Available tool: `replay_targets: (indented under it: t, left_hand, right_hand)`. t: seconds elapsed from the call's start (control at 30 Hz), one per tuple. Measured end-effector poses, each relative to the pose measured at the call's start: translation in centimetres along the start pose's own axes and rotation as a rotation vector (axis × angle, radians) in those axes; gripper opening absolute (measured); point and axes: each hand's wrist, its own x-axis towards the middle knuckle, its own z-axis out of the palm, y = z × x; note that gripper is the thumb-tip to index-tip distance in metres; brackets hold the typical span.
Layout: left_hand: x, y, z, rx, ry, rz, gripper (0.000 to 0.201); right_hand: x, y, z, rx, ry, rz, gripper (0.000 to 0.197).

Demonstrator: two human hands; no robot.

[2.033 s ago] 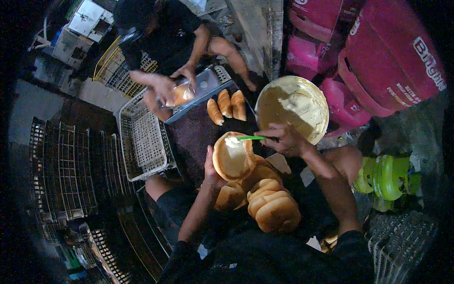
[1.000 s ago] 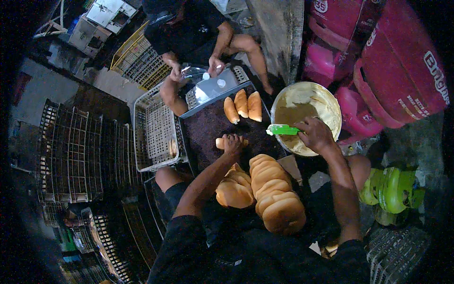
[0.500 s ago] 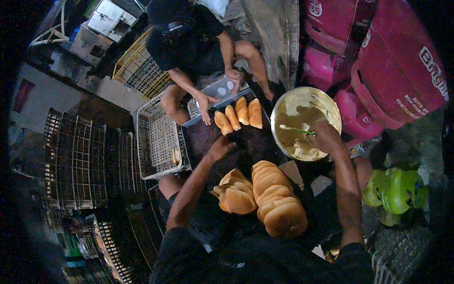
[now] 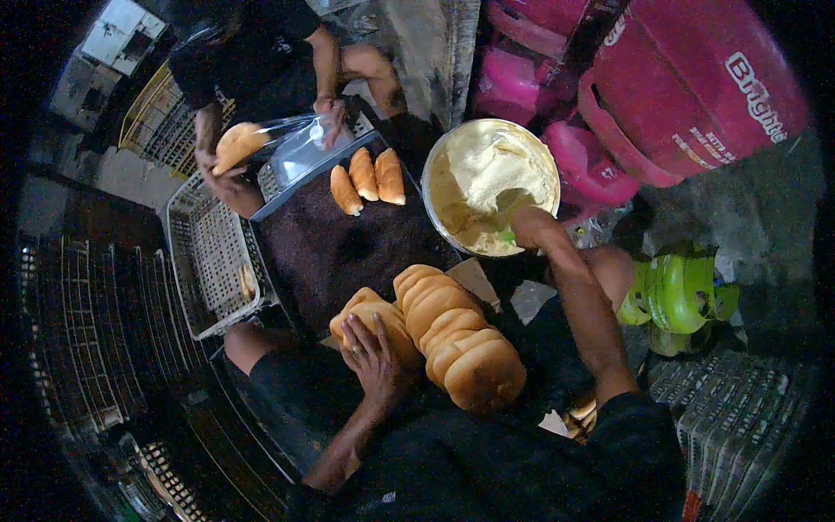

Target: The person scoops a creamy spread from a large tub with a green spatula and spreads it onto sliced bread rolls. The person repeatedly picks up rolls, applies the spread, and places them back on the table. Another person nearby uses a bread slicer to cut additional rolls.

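The stack of bread rolls (image 4: 435, 335) lies near the person, in the middle of the view, in two rows side by side. The left hand (image 4: 376, 361) rests on the near end of the left row, fingers spread and lightly curled over the top roll, a ring on one finger; it presses on the bread rather than closing round it.

The right hand (image 4: 532, 228) reaches far and to the right, over the near rim of a round metal bowl (image 4: 432, 174) filled with pale cream (image 4: 491, 174). That hand is closed round a small green-handled spreader (image 4: 507, 236), whose tip is in the cream.

Between the rolls and the bowl lies a dark tray surface (image 4: 335, 248). At its far edge three filled rolls (image 4: 367, 178) lie in a row, close together. Left of the tray stands a white wire basket (image 4: 204, 261).

On the far side another person in dark clothes sits facing this way. One hand (image 4: 228, 187) holds a roll (image 4: 237, 143) and the other hand (image 4: 329, 117) holds a clear plastic bag (image 4: 296, 148) open beside it.

At far right stand pink gas cylinders (image 4: 687, 87); nearer, at right, sits a green object (image 4: 678, 296).
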Motion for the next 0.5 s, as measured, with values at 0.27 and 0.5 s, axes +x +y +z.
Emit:
replay_targets:
  t: [0.27, 0.5]
  left_hand:
    - [5.3, -4.4, -7.2, -0.330, -0.348, 0.087, 0.111]
    - [10.2, -7.7, -10.0, -1.657, -0.442, -0.248, 0.069]
  right_hand:
    - [-5.3, -1.6, -6.0, 0.345, 0.103, -0.297, 0.025]
    - [-9.4, -4.7, -8.9, 0.875, 0.023, -0.470, 0.022]
